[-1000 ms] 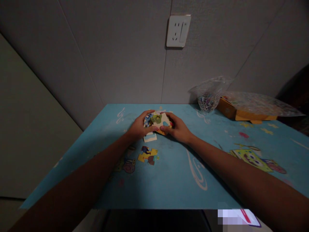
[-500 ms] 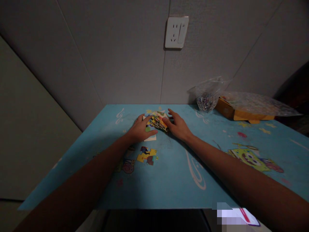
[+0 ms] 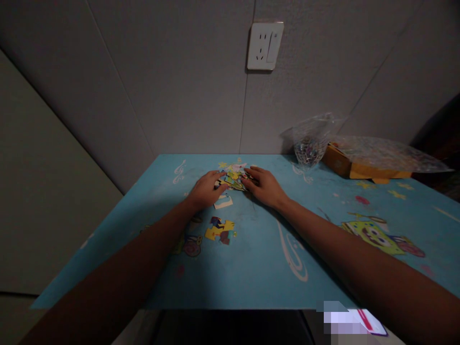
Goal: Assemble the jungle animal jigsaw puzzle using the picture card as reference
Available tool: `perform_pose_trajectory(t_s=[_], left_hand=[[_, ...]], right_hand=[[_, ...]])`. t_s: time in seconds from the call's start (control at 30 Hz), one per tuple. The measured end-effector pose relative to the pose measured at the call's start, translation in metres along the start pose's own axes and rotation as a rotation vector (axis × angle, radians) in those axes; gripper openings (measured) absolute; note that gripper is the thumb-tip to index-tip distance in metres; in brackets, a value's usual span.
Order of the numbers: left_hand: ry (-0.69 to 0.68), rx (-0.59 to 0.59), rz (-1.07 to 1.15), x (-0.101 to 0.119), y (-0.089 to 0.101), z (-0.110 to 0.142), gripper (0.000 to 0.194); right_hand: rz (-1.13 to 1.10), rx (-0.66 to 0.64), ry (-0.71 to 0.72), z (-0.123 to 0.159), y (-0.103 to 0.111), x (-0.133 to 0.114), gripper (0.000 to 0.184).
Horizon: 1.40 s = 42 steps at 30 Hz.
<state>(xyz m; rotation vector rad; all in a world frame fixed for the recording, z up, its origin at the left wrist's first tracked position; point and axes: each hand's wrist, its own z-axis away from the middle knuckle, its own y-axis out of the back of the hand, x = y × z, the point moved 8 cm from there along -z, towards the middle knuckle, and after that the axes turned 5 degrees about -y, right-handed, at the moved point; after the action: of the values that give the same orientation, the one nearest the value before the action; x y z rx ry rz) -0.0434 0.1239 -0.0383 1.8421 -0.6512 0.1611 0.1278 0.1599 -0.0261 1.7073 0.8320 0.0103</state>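
A small heap of colourful puzzle pieces (image 3: pixel 233 179) lies on the blue cartoon-printed table (image 3: pixel 251 268) near its far edge. My left hand (image 3: pixel 205 190) rests on the table with its fingers stretched onto the left side of the heap. My right hand (image 3: pixel 265 186) lies flat on the right side, fingers spread over the pieces. A single white piece (image 3: pixel 223 202) sits just in front of the heap, apart from my left thumb. Neither hand lifts anything.
A clear plastic bag of small items (image 3: pixel 309 143) stands at the back right, beside a yellow box under plastic wrap (image 3: pixel 362 165). A white wall socket (image 3: pixel 265 46) is above the table. The table's left edge runs close to a wall corner.
The stack of pieces held up between both hands has come down and spread into a flat heap on the table. Both hands have opened and now lie on the pieces.
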Motion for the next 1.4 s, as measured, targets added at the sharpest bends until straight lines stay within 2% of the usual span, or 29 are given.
perform_pose_trajectory(t_s=[0.1,0.2,0.3,0.37,0.5,0.63,0.7,0.77,0.87,0.97,1.13,1.3,1.4], left_hand=[[-0.033,0.01,0.036,0.004,0.002,0.001,0.052],[-0.052,-0.039,0.034,0.01,0.0,0.002,0.071],[-0.051,-0.087,0.002,0.013,-0.001,0.004,0.085],[-0.048,-0.095,-0.001,0.012,-0.002,0.005,0.084],[-0.035,-0.072,0.02,0.007,-0.002,0.004,0.074],[-0.035,-0.016,0.029,0.003,0.0,0.002,0.063],[-0.027,0.001,0.021,0.002,0.001,0.001,0.06],[0.012,0.023,0.001,-0.001,0.004,0.001,0.056],[0.127,0.068,-0.044,-0.009,0.01,0.002,0.051],[0.195,0.097,-0.076,-0.013,0.015,0.003,0.048],[0.185,0.036,-0.104,-0.007,0.011,0.006,0.055],[0.183,0.005,-0.135,-0.003,0.01,0.009,0.057],[0.225,0.041,-0.156,-0.007,0.015,0.01,0.052]], right_hand=[[0.04,-0.009,-0.062,0.002,0.0,0.003,0.046],[0.086,-0.016,-0.114,0.005,0.002,0.002,0.044],[0.096,-0.055,-0.043,0.008,0.002,-0.01,0.051],[0.108,-0.089,0.005,0.01,0.0,-0.016,0.058],[0.146,-0.115,-0.017,0.01,-0.002,-0.012,0.054],[0.2,-0.025,-0.023,0.012,0.009,-0.014,0.047],[0.176,0.037,0.054,0.018,0.017,-0.029,0.044],[0.085,0.006,0.228,0.029,0.017,-0.055,0.044],[-0.052,-0.228,0.544,0.058,0.001,-0.097,0.054],[-0.074,-0.374,0.657,0.078,-0.012,-0.116,0.058],[-0.122,-0.407,0.585,0.071,-0.01,-0.111,0.033],[-0.145,-0.37,0.533,0.058,-0.006,-0.096,0.034],[-0.042,-0.271,0.476,0.048,-0.002,-0.08,0.035]])
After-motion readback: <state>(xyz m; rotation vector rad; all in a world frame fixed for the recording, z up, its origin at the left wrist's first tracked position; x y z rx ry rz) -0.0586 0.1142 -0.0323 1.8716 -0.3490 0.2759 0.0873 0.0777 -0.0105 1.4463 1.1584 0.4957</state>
